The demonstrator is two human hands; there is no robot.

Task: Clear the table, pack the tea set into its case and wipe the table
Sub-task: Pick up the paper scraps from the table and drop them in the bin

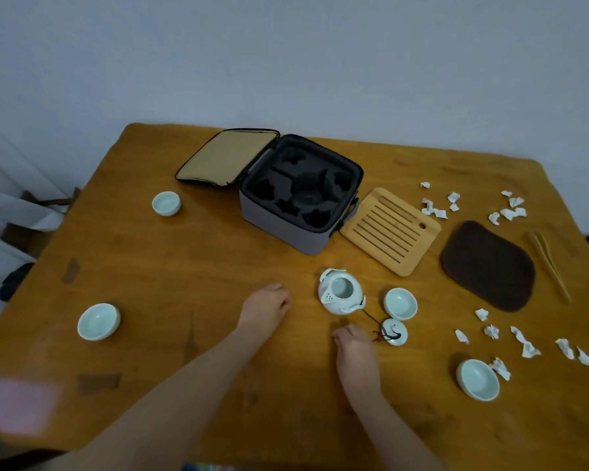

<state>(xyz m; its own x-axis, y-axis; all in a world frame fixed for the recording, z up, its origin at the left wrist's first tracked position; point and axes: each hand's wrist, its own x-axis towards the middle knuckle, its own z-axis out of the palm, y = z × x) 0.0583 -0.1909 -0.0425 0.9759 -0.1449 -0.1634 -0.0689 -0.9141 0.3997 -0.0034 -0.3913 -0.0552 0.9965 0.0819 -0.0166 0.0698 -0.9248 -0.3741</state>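
- Case (279, 220) sits open at the back of the tabletop (184, 266); teapot (340, 296) stands in front.
- Left hand (266, 305) rests there, grip loose and empty.
- Right hand (354, 348) is beside the lid (395, 329); can't tell its grip.

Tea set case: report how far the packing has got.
Done: only the case is open, its slots empty. In hand: nothing clearly; the right hand is by the lid. To do: teapot, four cups, tray, paper scraps, then wiping.
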